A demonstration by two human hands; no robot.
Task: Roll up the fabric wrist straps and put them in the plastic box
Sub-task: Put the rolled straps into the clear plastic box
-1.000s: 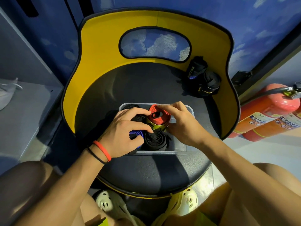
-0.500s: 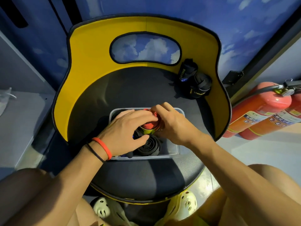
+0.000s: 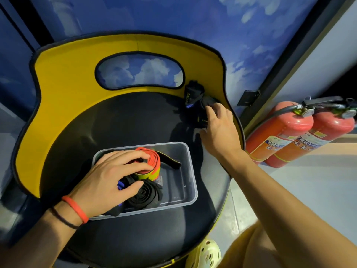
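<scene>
Fabric wrist straps in the box: an orange-and-yellow-green rolled strap and a black rolled strap sit coiled side by side in the left half of the clear rectangular plastic box. A scrap of blue fabric shows beneath the hand, too covered to tell whether it is rolled.
Left hand: released, with nearly straight fingers laid across the orange roll and the thumb against the black roll. It presses on them and clasps nothing.
Right hand: stretched to the far right of the seat, fingertips on the dark heap. Seen from behind, I cannot tell whether the fingers clasp a strap or only touch it.
Straps outside: a heap of black wrist straps lies against the yellow backrest, well apart from the box and apparently loosely bundled.
Loose end: a black tail juts from the orange roll toward the middle of the box and may want tucking in.
Box room: the right half is bare, which looks like space enough for the rest.
Support: the box rests on the black round chair seat.
Progress: probably past halfway. At least two rolls are stowed, and the heap is not yet rolled or boxed.
Beyond: two red fire extinguishers stand on the floor to the right.
</scene>
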